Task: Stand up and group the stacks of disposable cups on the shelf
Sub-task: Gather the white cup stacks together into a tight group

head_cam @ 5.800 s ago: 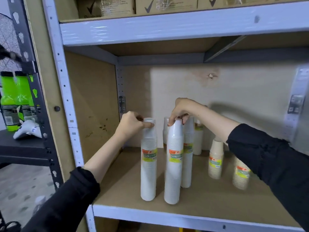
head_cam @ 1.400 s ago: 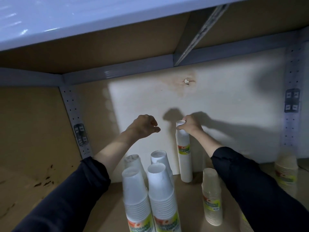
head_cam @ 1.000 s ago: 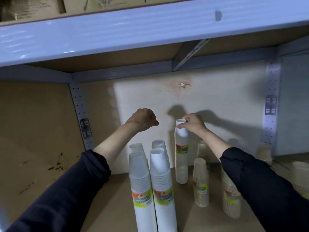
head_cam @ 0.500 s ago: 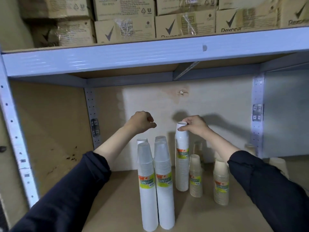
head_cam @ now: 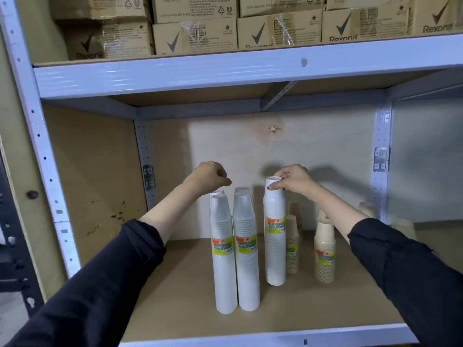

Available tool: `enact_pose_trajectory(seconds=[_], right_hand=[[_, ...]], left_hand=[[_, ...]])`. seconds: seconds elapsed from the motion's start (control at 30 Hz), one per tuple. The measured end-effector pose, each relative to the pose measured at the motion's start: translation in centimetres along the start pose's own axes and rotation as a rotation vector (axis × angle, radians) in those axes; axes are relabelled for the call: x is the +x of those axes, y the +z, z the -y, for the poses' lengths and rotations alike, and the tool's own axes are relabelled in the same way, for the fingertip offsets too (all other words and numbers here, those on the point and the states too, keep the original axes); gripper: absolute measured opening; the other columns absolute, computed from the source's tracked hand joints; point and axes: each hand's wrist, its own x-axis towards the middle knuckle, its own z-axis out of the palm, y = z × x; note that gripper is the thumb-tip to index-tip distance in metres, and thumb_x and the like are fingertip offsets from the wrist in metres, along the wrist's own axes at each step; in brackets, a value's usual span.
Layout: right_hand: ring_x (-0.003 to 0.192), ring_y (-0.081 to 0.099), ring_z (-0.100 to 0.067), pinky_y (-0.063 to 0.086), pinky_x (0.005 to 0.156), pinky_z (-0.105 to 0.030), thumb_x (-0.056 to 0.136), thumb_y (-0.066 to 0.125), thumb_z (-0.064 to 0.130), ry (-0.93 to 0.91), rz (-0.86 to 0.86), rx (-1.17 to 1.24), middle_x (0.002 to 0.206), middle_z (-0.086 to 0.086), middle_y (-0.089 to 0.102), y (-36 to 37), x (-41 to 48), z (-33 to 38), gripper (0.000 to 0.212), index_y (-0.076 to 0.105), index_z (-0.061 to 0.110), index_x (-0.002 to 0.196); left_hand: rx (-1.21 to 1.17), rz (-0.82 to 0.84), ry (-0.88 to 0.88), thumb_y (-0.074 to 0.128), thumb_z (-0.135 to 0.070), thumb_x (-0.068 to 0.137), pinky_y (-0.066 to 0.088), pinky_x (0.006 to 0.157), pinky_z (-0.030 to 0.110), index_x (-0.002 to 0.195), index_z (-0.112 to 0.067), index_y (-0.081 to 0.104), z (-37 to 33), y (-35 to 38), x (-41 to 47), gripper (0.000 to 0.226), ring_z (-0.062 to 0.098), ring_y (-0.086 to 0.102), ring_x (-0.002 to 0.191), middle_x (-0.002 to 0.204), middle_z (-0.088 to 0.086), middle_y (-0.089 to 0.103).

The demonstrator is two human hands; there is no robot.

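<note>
Compared with about a second ago, your view has pulled back from the shelf board (head_cam: pixel 175 296), so the cardboard boxes (head_cam: pixel 195 36) on the level above are now in shot, while both hands sit pretty much where they were. Starting at the left, your left hand (head_cam: pixel 209 175) hovers in the air with the fingers curled into a loose fist and nothing in it, just above the tops of the back pair of white stacks (head_cam: pixel 242 189). Those two only peek out behind the front pair of white stacks (head_cam: pixel 223 271), which stand upright and touching side by side near the front of the board, green and orange labels facing you. Just to the right, with a small gap, the single white stack (head_cam: pixel 275 234) stands upright a bit further back, and your right hand (head_cam: pixel 294 180) pinches its top cup at the rim, thumb on the near side and fingers over the top. Further right, the two beige stacks (head_cam: pixel 325 254) are shorter, upright too, one tucked right behind the single white stack and one apart from it. A couple more beige cups (head_cam: pixel 367 209) sit near the back right corner, partly hidden by your sleeve, so I can't tell how they stand.
</note>
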Motion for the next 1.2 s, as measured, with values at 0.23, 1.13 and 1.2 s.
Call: enact_pose_trajectory(seconds=[0.23, 1.13, 1.2], right_hand=[[0.081, 0.055, -0.020, 0.042, 0.071, -0.026, 0.061, 0.083, 0.014, 0.032, -0.057, -0.029, 0.084, -0.007, 0.060, 0.4, -1.6, -0.4, 0.037, 0.070, -0.002, 0.091], [0.112, 0.059, -0.028, 0.047, 0.094, -0.038, 0.072, 0.074, 0.013, 0.077, -0.080, 0.109, 0.121, -0.012, 0.062, 2.6, -4.4, -2.8, 0.050, 0.058, 0.011, 0.118], [0.111, 0.059, -0.028, 0.047, 0.093, -0.037, 0.072, 0.074, 0.012, 0.070, -0.084, 0.130, 0.122, -0.012, 0.062, 2.7, -4.6, -2.9, 0.050, 0.057, 0.011, 0.119]], left_hand=[[0.018, 0.011, 0.013, 0.062, -0.022, 0.086, 0.046, 0.087, 0.029, 0.111, -0.004, 0.064, -0.5, 0.7, -0.9, 0.031, 0.025, 0.058, 0.110, 0.120, 0.011, 0.063], [0.131, -0.092, -0.339, 0.048, -0.016, 0.089, 0.047, 0.083, 0.035, 0.111, -0.002, 0.059, 10.0, 9.1, -8.9, 0.028, 0.035, 0.057, 0.106, 0.118, 0.018, 0.058], [0.154, -0.056, -0.363, 0.048, -0.017, 0.089, 0.047, 0.087, 0.037, 0.116, -0.004, 0.056, 11.1, 10.6, -9.5, 0.031, 0.034, 0.056, 0.110, 0.122, 0.016, 0.056]])
